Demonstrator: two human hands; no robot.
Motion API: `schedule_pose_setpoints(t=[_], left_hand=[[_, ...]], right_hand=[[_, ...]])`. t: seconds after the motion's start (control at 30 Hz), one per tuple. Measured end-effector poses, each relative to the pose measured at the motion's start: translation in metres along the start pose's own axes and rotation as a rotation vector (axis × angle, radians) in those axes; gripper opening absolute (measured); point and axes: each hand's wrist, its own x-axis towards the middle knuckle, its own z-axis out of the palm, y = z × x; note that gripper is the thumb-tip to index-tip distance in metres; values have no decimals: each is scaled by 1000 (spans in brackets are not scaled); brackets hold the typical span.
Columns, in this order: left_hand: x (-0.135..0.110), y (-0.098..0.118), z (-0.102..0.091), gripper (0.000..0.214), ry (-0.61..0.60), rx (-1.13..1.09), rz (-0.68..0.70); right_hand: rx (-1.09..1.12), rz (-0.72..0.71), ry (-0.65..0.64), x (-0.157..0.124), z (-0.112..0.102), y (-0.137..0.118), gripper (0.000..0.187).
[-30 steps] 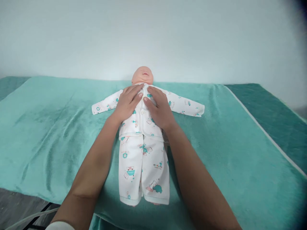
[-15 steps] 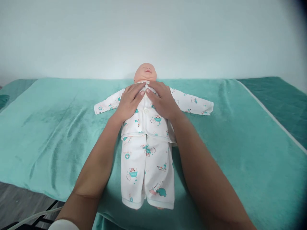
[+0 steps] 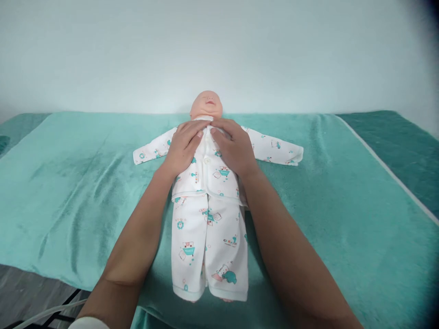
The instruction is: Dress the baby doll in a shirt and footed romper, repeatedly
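Where the teal plush blanket (image 3: 75, 192) ends at the lower left, grey floor (image 3: 27, 292) shows, with a pale tube (image 3: 44, 314) crossing dark bars. Farther in, one printed sleeve (image 3: 151, 151) of the baby doll (image 3: 206, 183) stretches outward, its partner reaching out on the far side; spread like this, they seem to leave the chest free for both palms. The left hand (image 3: 183, 148) lies flat on the jacket, fingers extended and gripping nothing. The doll lies on its back mid-blanket, head toward the wall (image 3: 219, 45) and trousers (image 3: 192, 256) toward the person, probably so both arms reach its chest evenly. Mirroring its partner, the right hand (image 3: 235, 148) rests flat, fingers outstretched, clasping nothing; the fingertips converge near the collar, though whether they touch I cannot tell. Past the second sleeve (image 3: 279, 148), the blanket's pale border (image 3: 384, 167) adjoins a darker green cover (image 3: 408, 141), which the blanket presumably protects.
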Motion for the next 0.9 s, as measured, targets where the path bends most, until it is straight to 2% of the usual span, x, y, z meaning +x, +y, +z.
schedule_pose_setpoints(t=[0.13, 0.23, 0.37, 0.5, 0.77, 0.9], left_hand=[[-1, -1, 1, 50, 20, 9, 9], [-1, -3, 1, 50, 50, 3, 12], [-1, -5, 2, 49, 47, -42, 52], [-1, -9, 3, 50, 21, -75, 27], [-2, -10, 4, 51, -7, -83, -39], [-2, -10, 4, 51, -13, -83, -45]], right_hand=[[85, 102, 70, -1, 0, 0, 19], [77, 115, 76, -1, -1, -1, 19], [44, 47, 11, 0, -1, 2, 22], [-11, -3, -51, 3, -1, 10, 26], [-104, -26, -142, 9, 0, 26, 34], [-125, -12, -132, 10, 0, 27, 32]])
